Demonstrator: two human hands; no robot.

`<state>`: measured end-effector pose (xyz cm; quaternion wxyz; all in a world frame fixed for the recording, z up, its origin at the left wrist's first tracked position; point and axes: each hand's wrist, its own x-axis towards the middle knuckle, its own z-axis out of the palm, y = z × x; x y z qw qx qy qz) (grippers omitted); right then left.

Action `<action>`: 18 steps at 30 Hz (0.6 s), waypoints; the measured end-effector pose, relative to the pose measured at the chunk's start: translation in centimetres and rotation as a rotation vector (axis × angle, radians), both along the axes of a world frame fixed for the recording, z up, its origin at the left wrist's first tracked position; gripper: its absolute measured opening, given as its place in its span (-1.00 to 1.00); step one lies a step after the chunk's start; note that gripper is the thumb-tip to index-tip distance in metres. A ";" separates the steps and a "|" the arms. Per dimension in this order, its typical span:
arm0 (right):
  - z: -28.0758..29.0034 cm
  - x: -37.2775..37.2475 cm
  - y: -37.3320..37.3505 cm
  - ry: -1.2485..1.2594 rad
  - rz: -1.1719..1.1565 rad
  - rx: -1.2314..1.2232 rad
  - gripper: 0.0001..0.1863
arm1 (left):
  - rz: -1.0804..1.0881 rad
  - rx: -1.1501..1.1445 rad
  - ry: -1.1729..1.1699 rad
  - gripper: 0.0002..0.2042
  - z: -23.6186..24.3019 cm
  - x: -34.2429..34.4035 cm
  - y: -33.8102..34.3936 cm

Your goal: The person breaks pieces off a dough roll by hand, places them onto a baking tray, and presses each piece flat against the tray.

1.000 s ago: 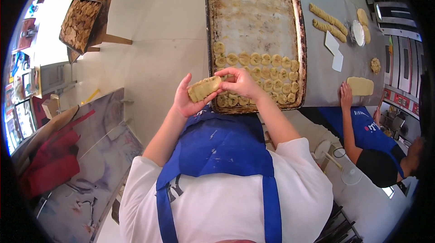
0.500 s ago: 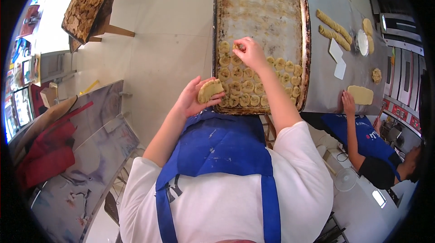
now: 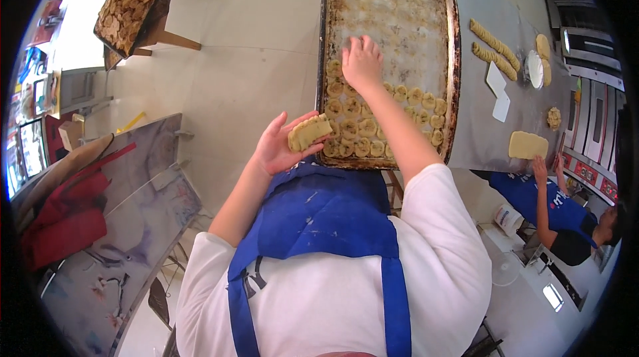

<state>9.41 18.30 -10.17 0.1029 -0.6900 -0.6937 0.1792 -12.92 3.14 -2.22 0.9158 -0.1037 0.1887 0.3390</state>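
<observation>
A thick piece of pale yellow dough (image 3: 310,134), its top edge notched like overlapping slices, lies in my left hand (image 3: 274,145). My left fingers and thumb curl round it beside the tray's near left edge. My right hand (image 3: 363,64) reaches over the baking tray (image 3: 413,30), just past the left end of the dough rounds (image 3: 351,108). Its fingers look slightly spread and point down at the tray; I see no dough round between them, though the hand hides the spot beneath. Rows of flat round slices with darker centres cover the tray's near part.
Right of the tray, the metal table holds two sliced dough rolls (image 3: 494,44), white scrapers (image 3: 497,90), a white bowl (image 3: 534,69) and a flat dough sheet (image 3: 528,145). A co-worker's hand (image 3: 540,168) is beside that sheet. Filled dark trays (image 3: 126,14) stand far left.
My right hand has moved slightly away from me over the tray, and its pinch has loosened. The left hand has tilted its dough piece a little. The co-worker's arm has shifted right.
</observation>
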 end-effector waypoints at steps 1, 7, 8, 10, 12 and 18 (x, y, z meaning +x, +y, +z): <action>-0.2 -0.1 0.4 -0.097 0.047 0.122 -0.58 | -0.004 -0.003 0.008 -0.28 0.0 0.0 0.0; -1.8 0.2 1.2 -0.205 0.103 0.194 -0.49 | 0.041 -0.031 0.110 -0.20 0.6 -0.3 -0.6; -2.0 0.3 1.3 -0.207 0.106 0.181 -0.45 | 0.039 -0.028 0.110 -0.20 0.6 -0.3 -0.7; -1.8 0.0 1.7 -0.220 0.026 0.079 -0.40 | 0.048 -0.029 0.075 -0.21 0.5 -0.5 -0.8; -1.3 -0.1 2.0 -0.231 -0.047 -0.025 -0.36 | 0.050 -0.030 0.091 -0.21 0.7 -0.6 -1.1; -0.6 1.2 2.1 -0.261 -0.078 0.127 -0.36 | 0.022 -0.107 0.076 -0.31 0.5 -0.6 -1.1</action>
